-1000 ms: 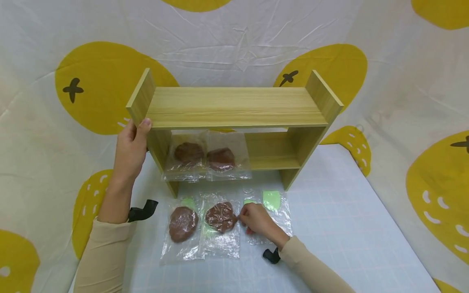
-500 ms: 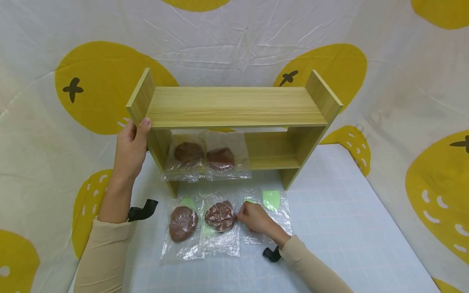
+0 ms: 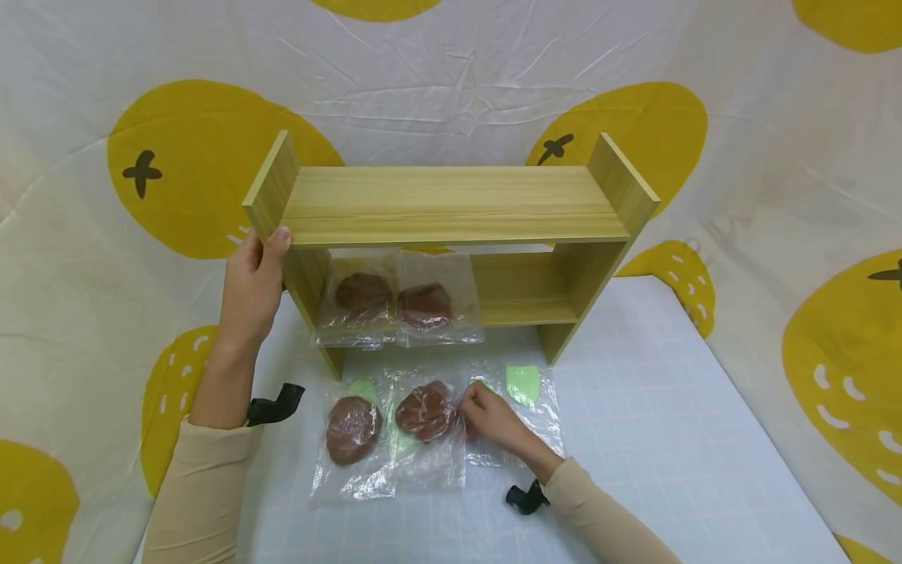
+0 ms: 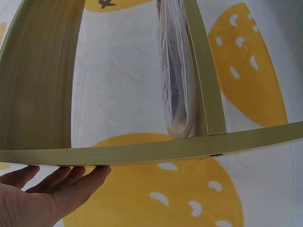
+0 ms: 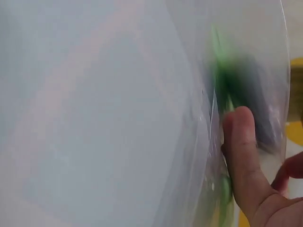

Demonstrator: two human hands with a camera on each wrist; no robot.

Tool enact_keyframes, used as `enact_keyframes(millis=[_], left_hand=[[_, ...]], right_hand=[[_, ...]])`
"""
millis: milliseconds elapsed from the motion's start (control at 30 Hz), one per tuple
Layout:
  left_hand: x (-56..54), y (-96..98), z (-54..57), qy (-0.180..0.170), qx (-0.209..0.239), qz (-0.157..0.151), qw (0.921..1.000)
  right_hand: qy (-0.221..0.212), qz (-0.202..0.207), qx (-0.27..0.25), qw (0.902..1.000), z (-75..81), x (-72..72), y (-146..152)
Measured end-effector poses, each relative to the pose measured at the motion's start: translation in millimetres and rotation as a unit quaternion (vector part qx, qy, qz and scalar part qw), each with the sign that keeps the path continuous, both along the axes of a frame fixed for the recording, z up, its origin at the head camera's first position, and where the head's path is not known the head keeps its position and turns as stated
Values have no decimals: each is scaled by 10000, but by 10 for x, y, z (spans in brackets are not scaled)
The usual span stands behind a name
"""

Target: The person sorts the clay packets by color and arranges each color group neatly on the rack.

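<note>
My left hand (image 3: pixel 254 286) is at the left side panel of the wooden shelf (image 3: pixel 458 204); in the left wrist view its straight fingers (image 4: pixel 94 178) touch the panel's outer face. My right hand (image 3: pixel 493 423) pinches the right edge of a clear plastic bag (image 3: pixel 430 466) holding a brown patty-like piece (image 3: pixel 426 411); the bag is slightly raised on that side. In the right wrist view, plastic film and a blurred green patch surround its fingers. Left of it lies a similar bag (image 3: pixel 352 482) with a brown round piece (image 3: pixel 352 431). A third bag (image 3: pixel 543 423), partly hidden, lies under my right hand.
Two more bagged brown pieces, a left one (image 3: pixel 362 295) and a right one (image 3: pixel 425 305), sit on the middle board, their bags overhanging its front. A pale checked cloth (image 3: pixel 669 439) covers the table. Behind hangs a white fabric (image 3: pixel 451 78) with yellow shapes.
My right hand has lifted the right edge of the middle front bag a little, and the brown piece in it has shifted slightly upward. The left hand and shelf stay put.
</note>
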State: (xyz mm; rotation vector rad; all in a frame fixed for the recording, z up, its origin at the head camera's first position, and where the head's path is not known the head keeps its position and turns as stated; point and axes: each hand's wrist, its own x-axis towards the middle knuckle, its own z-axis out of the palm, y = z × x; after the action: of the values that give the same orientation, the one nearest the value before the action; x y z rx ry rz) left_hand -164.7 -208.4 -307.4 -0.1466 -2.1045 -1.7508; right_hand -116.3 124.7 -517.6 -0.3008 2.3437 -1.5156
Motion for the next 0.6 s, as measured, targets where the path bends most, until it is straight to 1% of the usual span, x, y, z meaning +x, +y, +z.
enact_keyframes(millis=[67, 133, 200, 300, 333, 400, 433, 467, 533, 600], left_hand=[[0, 1, 0, -9, 2, -1, 10000], [-2, 2, -1, -9, 37, -18, 10000], [-4, 0, -2, 0, 85, -45, 10000], [-8, -3, -4, 17, 101, -65, 9999], [-8, -3, -5, 20, 117, -75, 9999], [-10, -5, -6, 36, 128, -78, 9999], [-11, -6, -7, 46, 138, -82, 9999], [-12, -8, -8, 55, 173, -92, 9998], [-13, -10, -10, 78, 209, -100, 9997], [-14, -12, -12, 96, 226, -103, 9996]], right_hand=[[-404, -180, -441, 9980, -21, 7, -7], [-779, -362, -877, 9924, -49, 14, -12], [-1216, -531, -1449, 9805, -70, 19, -20], [-1787, -704, -2160, 9573, -88, 27, -25], [-1940, -735, -2331, 9501, -91, 28, -26], [-2133, -793, -2497, 9412, -92, 26, -26], [-2194, -795, -2553, 9383, -92, 28, -25], [-2216, -785, -2563, 9376, -92, 29, -22], [-2173, -718, -2551, 9394, -94, 38, -16], [-2152, -606, -2676, 9372, -96, 52, -11]])
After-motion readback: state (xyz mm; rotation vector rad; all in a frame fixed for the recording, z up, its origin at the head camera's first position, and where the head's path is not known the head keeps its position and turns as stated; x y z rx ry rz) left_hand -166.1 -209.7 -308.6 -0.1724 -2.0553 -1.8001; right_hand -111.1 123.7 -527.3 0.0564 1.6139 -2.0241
